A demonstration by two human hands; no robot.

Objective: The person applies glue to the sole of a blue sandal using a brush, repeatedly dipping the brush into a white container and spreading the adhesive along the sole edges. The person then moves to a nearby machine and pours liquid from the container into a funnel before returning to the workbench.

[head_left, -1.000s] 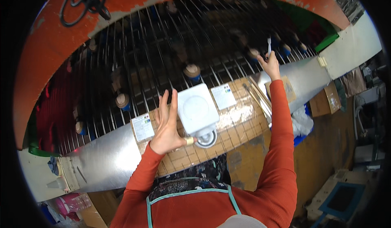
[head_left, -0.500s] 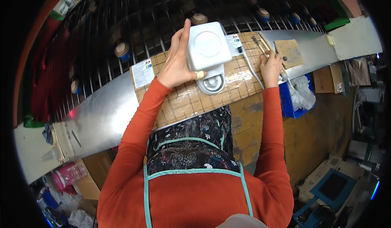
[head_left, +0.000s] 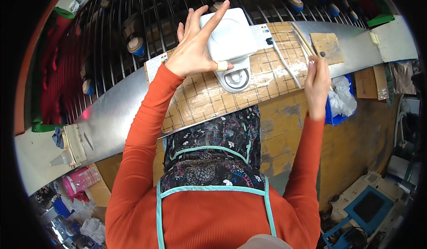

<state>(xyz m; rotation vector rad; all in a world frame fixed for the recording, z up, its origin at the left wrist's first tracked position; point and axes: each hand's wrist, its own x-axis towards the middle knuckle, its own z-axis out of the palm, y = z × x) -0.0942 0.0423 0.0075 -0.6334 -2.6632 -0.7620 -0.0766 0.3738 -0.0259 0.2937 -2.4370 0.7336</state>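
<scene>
Blue bin (head_left: pixel 330 115) at right, crumpled plastic (head_left: pixel 342 98) inside, its left side tucked behind the right hand (head_left: pixel 317 85). Here's the white device (head_left: pixel 229 37) on the cardboard (head_left: pixel 195 109), contents of its round recess unclear. Left hand (head_left: pixel 191 55) spreads wide, thumb against it! Right fingers bunch by the sticks (head_left: pixel 303 39); whether they're gripping, I can't tell.

Glare on metal ledge (head_left: pixel 116 109); corners black, edges bent.
</scene>
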